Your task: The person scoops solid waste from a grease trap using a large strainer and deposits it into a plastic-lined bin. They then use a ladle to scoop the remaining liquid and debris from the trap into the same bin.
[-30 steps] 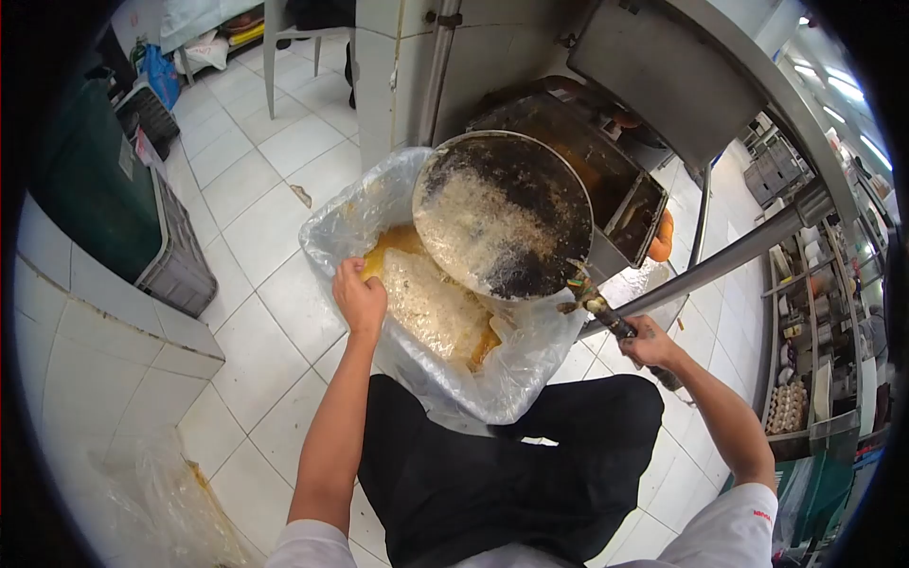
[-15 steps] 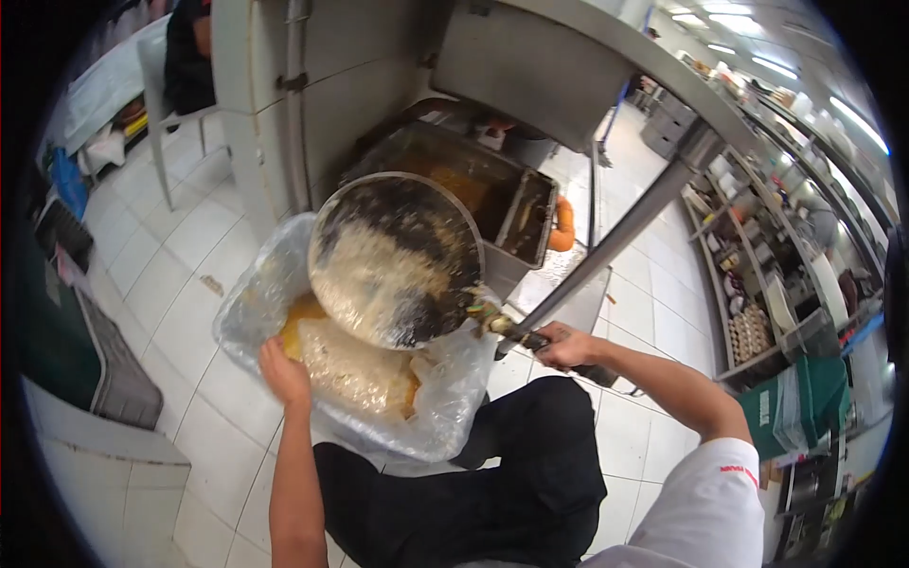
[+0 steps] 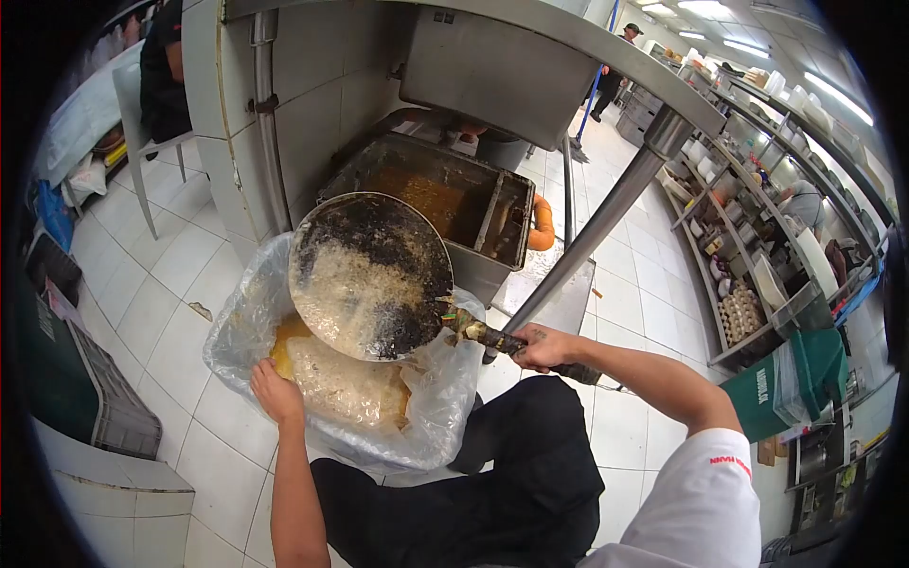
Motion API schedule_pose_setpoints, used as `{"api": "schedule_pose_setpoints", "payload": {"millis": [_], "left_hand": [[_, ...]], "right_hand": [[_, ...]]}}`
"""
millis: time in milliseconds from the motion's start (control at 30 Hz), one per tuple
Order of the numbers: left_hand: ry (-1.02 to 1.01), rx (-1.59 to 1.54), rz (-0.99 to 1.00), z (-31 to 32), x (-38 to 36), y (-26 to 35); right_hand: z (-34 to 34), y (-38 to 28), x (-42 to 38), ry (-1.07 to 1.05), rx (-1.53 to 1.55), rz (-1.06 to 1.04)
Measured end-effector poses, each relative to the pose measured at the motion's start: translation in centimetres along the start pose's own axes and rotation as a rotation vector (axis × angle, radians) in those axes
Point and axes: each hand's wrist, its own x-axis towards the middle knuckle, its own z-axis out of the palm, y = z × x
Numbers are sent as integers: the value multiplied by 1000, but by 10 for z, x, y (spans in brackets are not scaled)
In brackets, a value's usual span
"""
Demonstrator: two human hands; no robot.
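Observation:
My right hand [image 3: 547,348] is wrapped round the dark, worn handle [image 3: 490,336] of a large round strainer [image 3: 365,270]. The strainer is tilted over a tub lined with a clear plastic bag [image 3: 440,398]. Pale, greasy residue coats much of its dark face. In the lined tub lies a pale, foamy sludge [image 3: 346,379] with yellow-orange liquid at its edges. My left hand [image 3: 276,390] grips the bag-covered rim at the tub's near left side, its fingertips partly hidden.
Behind the strainer sits an open metal grease trap [image 3: 417,189] with brown liquid and an orange pipe [image 3: 542,222]. A slanted steel leg [image 3: 606,227] supports the sink overhead. Shelves [image 3: 748,237] stand right, a green bin [image 3: 781,383] below. A person [image 3: 620,66] stands far back.
The whole view has shifted, so most things appear slightly left. The strainer stays tilted over the lined tub, and both hands keep their holds. A person at the back has come into view.

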Motion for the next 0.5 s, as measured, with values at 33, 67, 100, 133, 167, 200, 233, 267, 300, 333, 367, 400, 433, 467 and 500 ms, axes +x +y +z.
{"api": "schedule_pose_setpoints", "payload": {"millis": [33, 67, 100, 133, 167, 200, 233, 267, 300, 333, 367, 400, 433, 467, 500], "left_hand": [[-2, 6, 0, 1, 1, 1], [-7, 20, -5, 0, 0, -1], [-14, 39, -16, -2, -1, -3], [-17, 56, -4, -2, 0, -2], [-17, 70, 7, -1, 1, -1], [-26, 76, 1, 1, 0, -3], [-26, 79, -6, 1, 0, -3], [-26, 70, -4, 2, -1, -3], [-24, 61, 0, 2, 0, -4], [-23, 64, -2, 3, 0, -5], [-19, 81, -1, 3, 0, -6], [-14, 95, 0, 4, -1, -5], [-15, 94, 0, 4, -2, -5], [-24, 101, 2, 2, -2, -3], [-34, 108, 4, 0, -1, -1]], "right_hand": [[1, -2, -1, 9, -19, -8], [2, -3, -2, 14, -82, 4], [1, -2, -2, 14, -143, 17], [2, -1, -2, -13, -114, 9], [3, -4, -2, -30, -115, 9], [5, -9, -5, -27, -106, 23], [5, -13, -7, -18, -97, 38], [6, -14, -7, -22, -58, 28], [5, -11, -5, -27, -59, 26], [2, -5, -1, -23, -26, 37], [2, -4, 0, -20, 9, 51], [3, -3, 1, -19, 63, 46], [2, -3, 3, -19, 63, 47], [2, -3, 5, -12, 76, 31], [1, -6, 7, -5, 89, 15]]}}
